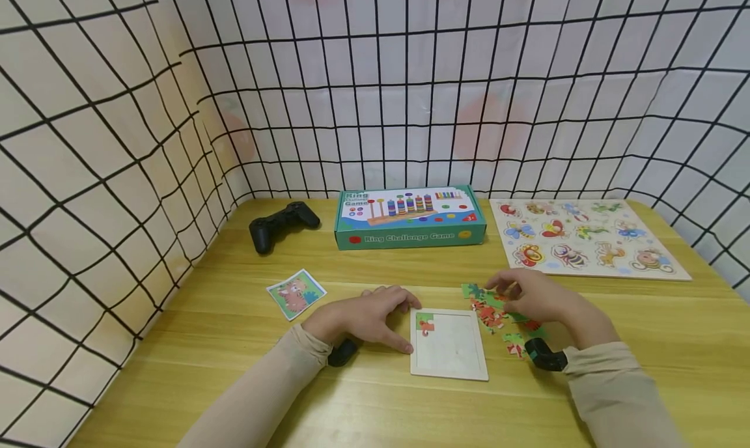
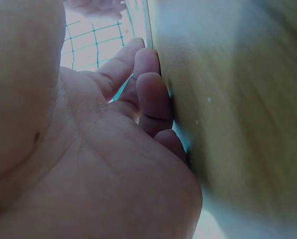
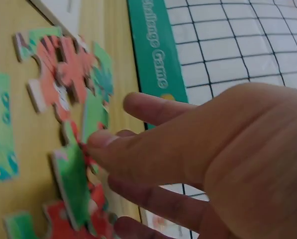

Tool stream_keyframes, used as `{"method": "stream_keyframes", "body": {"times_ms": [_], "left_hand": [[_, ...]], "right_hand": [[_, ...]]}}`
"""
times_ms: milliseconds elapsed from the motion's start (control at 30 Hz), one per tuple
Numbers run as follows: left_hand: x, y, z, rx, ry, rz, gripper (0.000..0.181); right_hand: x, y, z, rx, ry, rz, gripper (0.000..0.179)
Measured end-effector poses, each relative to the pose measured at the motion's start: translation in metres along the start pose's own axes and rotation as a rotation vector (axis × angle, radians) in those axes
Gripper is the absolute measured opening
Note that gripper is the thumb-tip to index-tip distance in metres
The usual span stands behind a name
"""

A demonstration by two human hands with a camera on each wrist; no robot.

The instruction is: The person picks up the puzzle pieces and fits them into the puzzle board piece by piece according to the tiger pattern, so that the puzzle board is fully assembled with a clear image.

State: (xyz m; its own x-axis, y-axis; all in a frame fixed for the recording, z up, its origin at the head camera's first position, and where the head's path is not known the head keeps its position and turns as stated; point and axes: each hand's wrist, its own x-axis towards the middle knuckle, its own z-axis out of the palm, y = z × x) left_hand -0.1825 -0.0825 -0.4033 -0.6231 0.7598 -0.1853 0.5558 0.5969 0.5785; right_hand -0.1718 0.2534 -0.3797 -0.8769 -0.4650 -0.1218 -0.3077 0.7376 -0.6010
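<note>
Your left hand (image 1: 372, 314), spread, touches the puzzle tray (image 1: 451, 353); your right hand (image 1: 539, 297), loose-fingered, partly hides puzzle pieces (image 1: 487, 315) beside it. Game box (image 1: 410, 220) lies behind, picture card (image 1: 297, 294) left, insect board (image 1: 580, 236) right.

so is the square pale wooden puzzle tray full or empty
Nearly empty: the tray shows bare base except a green-and-red jigsaw patch in its far left corner.

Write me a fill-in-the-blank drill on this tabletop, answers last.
Seen from the head camera, only the upper-____ corner of the puzzle tray is filled.
The loose puzzle pieces lie by the person's ____ hand.
The front of the green box reads "Ring ____ Game".
The game controller is ____ in colour.

Missing words: left; right; Challenge; black.
</note>
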Motion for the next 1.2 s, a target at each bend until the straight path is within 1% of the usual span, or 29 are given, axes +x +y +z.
{"method": "stream_keyframes", "body": {"times_ms": [67,200,333,467,667,800,933,1067,1200], "left_hand": [[0.000,0.000,0.000,0.002,0.001,0.000,0.067],[0.000,0.000,0.000,0.003,0.001,0.002,0.067],[0.000,0.000,0.000,0.001,-0.002,0.000,0.067],[0.000,-0.001,0.000,-0.003,-0.002,-0.006,0.067],[0.001,-0.002,0.001,0.008,0.000,0.004,0.067],[0.001,-0.002,0.001,0.014,0.002,0.008,0.067],[0.001,-0.002,0.001,0.012,0.003,0.007,0.067],[0.001,-0.001,0.001,0.009,0.001,0.009,0.067],[0.001,-0.002,0.001,0.009,0.000,0.012,0.067]], "right_hand": [[-0.003,0.003,-0.004,0.020,-0.018,0.006,0.037],[-0.010,0.008,-0.012,0.054,-0.050,0.051,0.042],[-0.015,0.013,-0.017,0.059,-0.067,0.069,0.043],[-0.014,0.015,-0.016,0.021,-0.051,0.077,0.041],[-0.005,0.011,-0.008,-0.038,-0.013,0.091,0.043],[-0.002,0.009,-0.004,-0.076,0.004,0.071,0.034],[0.001,0.008,-0.001,-0.077,0.025,0.056,0.024],[0.002,0.006,0.000,-0.073,0.033,0.067,0.020],[0.002,0.006,0.003,-0.054,0.035,0.090,0.011]]}}
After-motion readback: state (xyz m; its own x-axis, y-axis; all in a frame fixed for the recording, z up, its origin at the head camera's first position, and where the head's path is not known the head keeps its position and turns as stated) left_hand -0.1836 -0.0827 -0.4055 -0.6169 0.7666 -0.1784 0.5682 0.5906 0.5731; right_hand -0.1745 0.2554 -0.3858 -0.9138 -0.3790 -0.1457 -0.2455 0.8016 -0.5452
